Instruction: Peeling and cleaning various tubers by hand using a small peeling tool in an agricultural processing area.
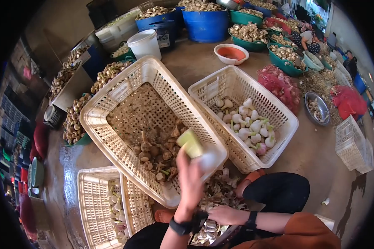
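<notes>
My left hand [190,178], blurred by motion, is raised over the near end of a tilted cream plastic crate [96,132]. At its fingers is a smeared white and yellow-green shape, apparently a garlic bulb [207,160] with its stem. Brown, unpeeled garlic bulbs [146,155] lie in that crate below the hand. My right hand [224,215] is curled low between my knees, above a heap of loose garlic skins [214,232]; whatever its fingers hold is hidden. Clean white garlic bulbs [247,122] fill part of the crate [287,129] on the right.
Another cream crate [96,207] with garlic stands at lower left. Blue tubs [205,25] and green basins [284,58] heaped with garlic line the back. Red net sacks [278,85], a metal bowl [317,108] and a white crate [353,143] are at right, with people sitting beyond.
</notes>
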Tool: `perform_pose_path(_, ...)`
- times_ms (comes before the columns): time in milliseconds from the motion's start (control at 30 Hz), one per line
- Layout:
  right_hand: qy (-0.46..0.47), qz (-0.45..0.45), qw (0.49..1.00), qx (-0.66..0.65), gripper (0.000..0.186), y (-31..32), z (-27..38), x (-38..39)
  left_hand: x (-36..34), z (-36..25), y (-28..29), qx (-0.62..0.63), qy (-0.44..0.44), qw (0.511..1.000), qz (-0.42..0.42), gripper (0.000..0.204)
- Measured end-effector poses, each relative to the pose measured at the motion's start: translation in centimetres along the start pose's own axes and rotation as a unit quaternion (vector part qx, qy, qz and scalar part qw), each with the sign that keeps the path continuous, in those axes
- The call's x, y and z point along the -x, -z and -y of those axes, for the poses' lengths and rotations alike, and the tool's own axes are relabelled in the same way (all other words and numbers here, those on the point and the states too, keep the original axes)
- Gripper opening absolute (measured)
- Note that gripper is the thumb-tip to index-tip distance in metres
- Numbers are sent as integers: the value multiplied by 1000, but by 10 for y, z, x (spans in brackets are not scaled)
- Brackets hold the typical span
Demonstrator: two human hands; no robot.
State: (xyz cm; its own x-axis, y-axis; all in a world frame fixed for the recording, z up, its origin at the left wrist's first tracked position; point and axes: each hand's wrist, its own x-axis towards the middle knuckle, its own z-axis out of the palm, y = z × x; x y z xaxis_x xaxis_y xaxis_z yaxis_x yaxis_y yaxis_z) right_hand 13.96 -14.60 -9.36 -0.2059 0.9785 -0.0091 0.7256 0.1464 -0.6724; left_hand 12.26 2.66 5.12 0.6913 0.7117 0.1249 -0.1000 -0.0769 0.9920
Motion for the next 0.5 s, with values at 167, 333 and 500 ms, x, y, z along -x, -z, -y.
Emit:
perform_pose_path(167,-70,-241,964,-86,26,87,-44,-86,14,16,23,-69,76,985,140,47)
perform_pose_path(333,-404,-266,849,-212,54,114,-165,-215,92,64,62,70,249,965,-43,32)
perform_pose_path(500,-547,-259,795,-40,43,91,-187,-252,88,70,87,55,231,963,-124,27)
